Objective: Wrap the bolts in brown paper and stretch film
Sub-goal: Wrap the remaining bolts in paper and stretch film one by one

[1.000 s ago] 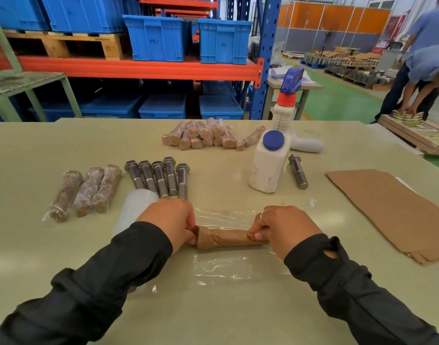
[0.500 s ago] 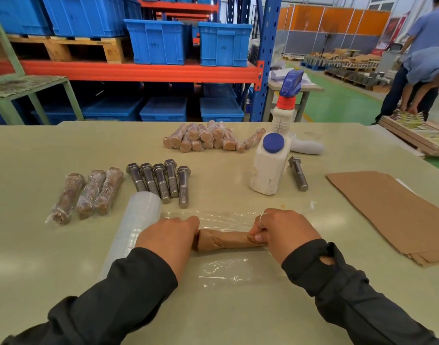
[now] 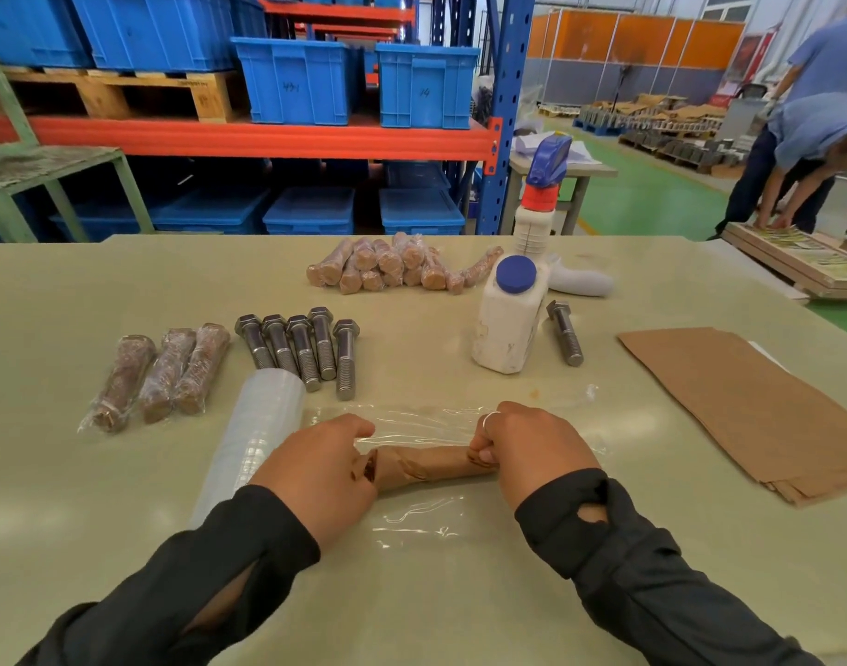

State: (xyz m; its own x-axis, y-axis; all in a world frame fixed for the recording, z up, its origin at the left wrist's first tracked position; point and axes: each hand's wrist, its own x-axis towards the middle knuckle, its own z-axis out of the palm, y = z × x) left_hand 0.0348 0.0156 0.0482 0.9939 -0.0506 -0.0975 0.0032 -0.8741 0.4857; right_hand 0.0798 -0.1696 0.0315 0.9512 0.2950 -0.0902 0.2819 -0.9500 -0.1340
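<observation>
A bolt wrapped in brown paper [image 3: 431, 466] lies crosswise on a sheet of clear stretch film [image 3: 426, 519] near the table's front. My left hand [image 3: 323, 466] grips its left end and my right hand [image 3: 532, 449] pinches its right end. The stretch film roll [image 3: 260, 427] lies just left of my left hand. Several bare steel bolts [image 3: 301, 348] lie in a row behind the roll, and one more bolt [image 3: 565, 334] lies right of the white bottle. A stack of brown paper sheets [image 3: 748, 406] lies at the right.
Three film-wrapped bolts [image 3: 159, 374] lie at the left and a pile of wrapped bolts [image 3: 392, 269] at the back. A white bottle with a blue cap [image 3: 508, 319] and a spray bottle [image 3: 539, 204] stand mid-table. People bend over a pallet [image 3: 796, 262] at the far right.
Both hands have shifted the paper-wrapped bolt slightly away from me on the film. My left hand has moved up around its left end, uncovering more of the film roll.
</observation>
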